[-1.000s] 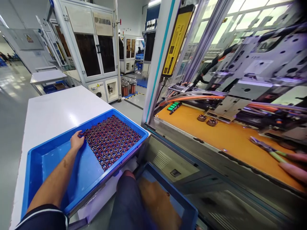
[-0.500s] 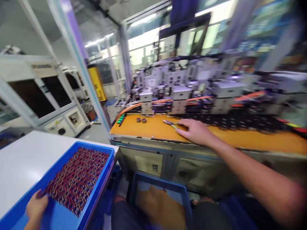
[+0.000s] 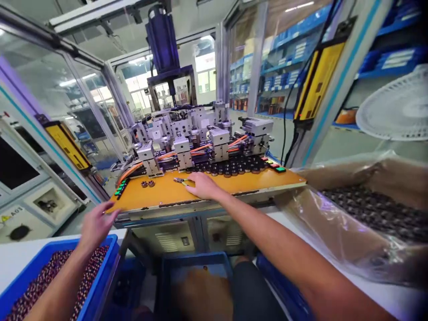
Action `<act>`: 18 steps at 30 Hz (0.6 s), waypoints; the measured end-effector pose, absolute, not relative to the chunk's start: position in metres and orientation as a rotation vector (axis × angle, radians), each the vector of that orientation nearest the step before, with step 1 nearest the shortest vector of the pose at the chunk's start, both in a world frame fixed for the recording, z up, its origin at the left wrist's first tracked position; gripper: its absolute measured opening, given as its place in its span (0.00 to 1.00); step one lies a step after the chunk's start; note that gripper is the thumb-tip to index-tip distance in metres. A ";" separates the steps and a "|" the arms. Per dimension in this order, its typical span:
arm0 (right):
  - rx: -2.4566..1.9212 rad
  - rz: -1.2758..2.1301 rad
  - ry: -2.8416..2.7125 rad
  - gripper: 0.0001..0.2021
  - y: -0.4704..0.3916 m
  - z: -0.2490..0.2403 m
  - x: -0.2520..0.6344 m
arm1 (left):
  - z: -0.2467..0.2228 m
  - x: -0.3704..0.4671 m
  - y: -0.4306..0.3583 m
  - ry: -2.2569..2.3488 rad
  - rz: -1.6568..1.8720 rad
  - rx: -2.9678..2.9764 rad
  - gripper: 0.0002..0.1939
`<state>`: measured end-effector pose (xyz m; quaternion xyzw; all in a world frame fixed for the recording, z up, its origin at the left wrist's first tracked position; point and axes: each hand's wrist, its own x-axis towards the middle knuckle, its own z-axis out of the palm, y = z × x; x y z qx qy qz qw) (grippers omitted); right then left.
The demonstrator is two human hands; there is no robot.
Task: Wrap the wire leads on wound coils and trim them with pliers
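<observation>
Clock read from the wearer's seat, 12 straight ahead. By the knees, a low tub, blurred brown sheet inside and one small part toward its far side. At 10, a blue tub on a white table, well filled with small red-and-dark parts. Left hand above the tub's far end, released, fingers parted and slightly bent; contact with the worktop corner cannot be told, blurred. At 3, a cardboard box, plastic-lined, holding many dark parts.

At 12, right hand low over an orange worktop, thumb and fingers closed around the green handles of pliers. Pliers' nose points to 9. Just past it that way, two round parts side by side. Green buttons at 11. Beyond the right hand, dark round parts crowd the worktop's back, near machine heads. Farther, a white fan at 2; blue-binned shelves at 1.
</observation>
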<state>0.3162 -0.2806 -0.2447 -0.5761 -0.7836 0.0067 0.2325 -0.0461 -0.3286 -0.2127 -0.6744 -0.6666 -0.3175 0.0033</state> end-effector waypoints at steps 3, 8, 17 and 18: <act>-1.578 0.034 -2.167 0.12 -0.282 -0.244 0.315 | -0.221 0.005 -0.271 -2.077 -0.869 -2.263 0.19; -1.569 0.035 -2.176 0.12 -0.283 -0.247 0.316 | -0.225 0.041 -0.223 -2.138 -0.735 -2.273 0.13; -1.547 0.066 -2.175 0.11 -0.280 -0.249 0.316 | -0.230 0.032 -0.224 -2.265 -0.771 -2.176 0.13; -1.547 0.070 -2.174 0.11 -0.280 -0.249 0.316 | -0.230 0.031 -0.225 -2.271 -0.796 -2.169 0.13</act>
